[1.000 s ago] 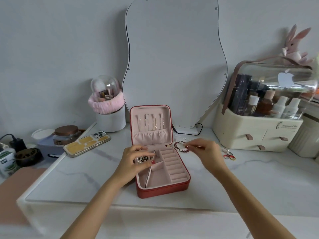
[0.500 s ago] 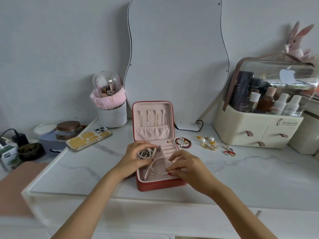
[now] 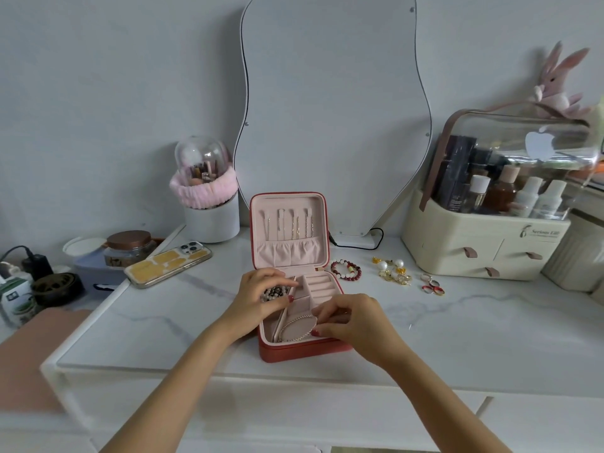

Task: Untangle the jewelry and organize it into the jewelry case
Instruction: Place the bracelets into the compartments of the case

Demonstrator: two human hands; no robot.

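So the small square red leatherette jewelry case point(image 3: 302, 349) with the pale pink velvety lining sits open on the white marble-look worktop point(image 3: 170, 315), lid standing upright with a few thin gold chains hanging on its hooks above a gathered fabric pocket. The left hand point(image 3: 253, 297) has its fingers curled around a bunch of dark and pearly round beads point(image 3: 274, 293), held right over the back-left compartment. The right hand point(image 3: 351, 318) rests over the front right part of the case, fingers bent and pinching at a thin gold beaded bracelet point(image 3: 297, 328) that lies in a loop in the front compartment. Behind the right hand you can see the ribbed ring-roll section. Just right of the case on the worktop there's a red and white round-bead bracelet point(image 3: 345, 270), then a tangled little pile of gold and pearl earrings point(image 3: 392, 271), then a couple of red enamel rings point(image 3: 433, 287). A phone in a glossy clear yellow-patched case point(image 3: 168, 263) lies off to the left.
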